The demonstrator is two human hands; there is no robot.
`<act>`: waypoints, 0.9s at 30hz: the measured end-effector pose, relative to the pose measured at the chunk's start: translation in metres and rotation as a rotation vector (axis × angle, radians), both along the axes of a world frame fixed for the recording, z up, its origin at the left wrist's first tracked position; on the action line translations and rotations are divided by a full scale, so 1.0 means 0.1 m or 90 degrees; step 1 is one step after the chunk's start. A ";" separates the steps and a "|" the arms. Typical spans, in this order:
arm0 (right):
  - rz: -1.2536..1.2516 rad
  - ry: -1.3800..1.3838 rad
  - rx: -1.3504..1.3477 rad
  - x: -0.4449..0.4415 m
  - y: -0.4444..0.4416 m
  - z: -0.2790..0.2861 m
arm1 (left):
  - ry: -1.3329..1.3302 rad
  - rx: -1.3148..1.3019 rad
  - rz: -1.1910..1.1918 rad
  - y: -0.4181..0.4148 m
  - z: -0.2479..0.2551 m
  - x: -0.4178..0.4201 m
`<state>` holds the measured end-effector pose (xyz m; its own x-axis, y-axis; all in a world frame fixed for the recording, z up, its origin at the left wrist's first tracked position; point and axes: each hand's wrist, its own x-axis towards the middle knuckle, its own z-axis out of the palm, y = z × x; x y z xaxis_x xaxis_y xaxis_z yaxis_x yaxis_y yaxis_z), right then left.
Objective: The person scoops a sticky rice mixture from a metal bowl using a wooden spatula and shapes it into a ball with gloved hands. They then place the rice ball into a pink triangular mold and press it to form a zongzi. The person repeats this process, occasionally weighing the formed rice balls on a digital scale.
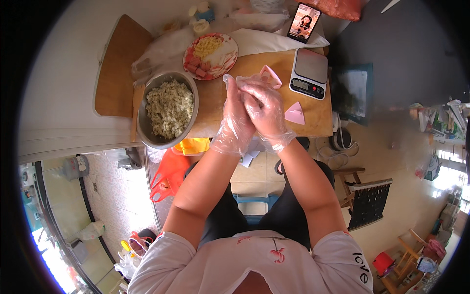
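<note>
Both hands wear clear plastic gloves and are cupped together above the wooden board. My left hand (236,110) is upright with its thumb raised. My right hand (265,104) wraps over its fingers. Whatever may lie between the palms is hidden. Just beyond the fingers is a pink triangular mold frame (273,78), partly covered by my right hand. Right of that hand lies a pink triangular press plate (295,114) with a small handle. A steel bowl (195,110) of cooked rice mixed with dark flecks (169,108) stands to the left.
A patterned plate (224,46) holds chopped yellow bits, pink meat cubes and pale strips. At the right stands a digital kitchen scale (311,66); behind it leans a phone (304,22). A wooden spatula (137,110) is beside the bowl. Red plastic bag (165,176) hangs below the board (207,126).
</note>
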<state>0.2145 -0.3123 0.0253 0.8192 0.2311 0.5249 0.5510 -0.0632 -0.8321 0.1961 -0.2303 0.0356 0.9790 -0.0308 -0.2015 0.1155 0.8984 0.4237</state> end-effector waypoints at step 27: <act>-0.078 -0.196 -0.391 0.14 -0.23 0.03 | 0.290 -0.155 -0.071 -0.18 -0.10 0.01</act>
<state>0.2290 -0.3348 0.0280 0.6933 0.4759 0.5412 0.7148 -0.5496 -0.4324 0.1967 -0.2482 0.0255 0.7823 -0.2292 -0.5792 0.3401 0.9362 0.0888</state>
